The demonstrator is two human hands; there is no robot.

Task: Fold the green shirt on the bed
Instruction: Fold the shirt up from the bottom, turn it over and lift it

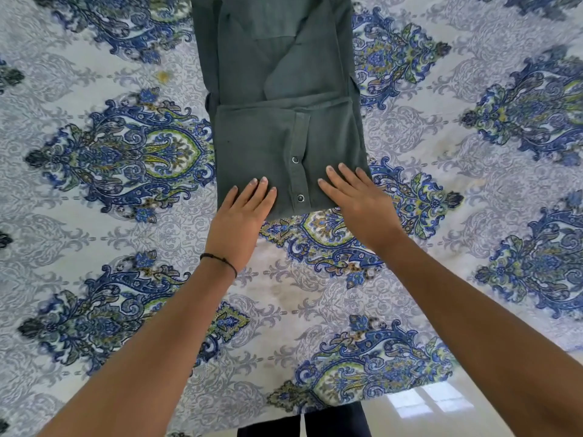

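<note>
Green cloth lies under the straight, flat fingers [257, 192] of the left hand [241, 216], which press the near edge of the green shirt [271, 89] just left of its placket and grasp nothing. The right hand [358, 201] also lies flat, fingers spread and released, on the shirt's near right corner, with its heel over the bed [94, 159]. 2 metal snaps [295, 159] sit on the placket, the nearer one between the hands. The shirt is a narrow strip in the upper centre of the frame, with a folded panel on top at its near end. A thin black cord [220, 260] rings the left wrist. A blue paisley sheet covers the bed, and glossy floor [441, 405] shows at lower right.
</note>
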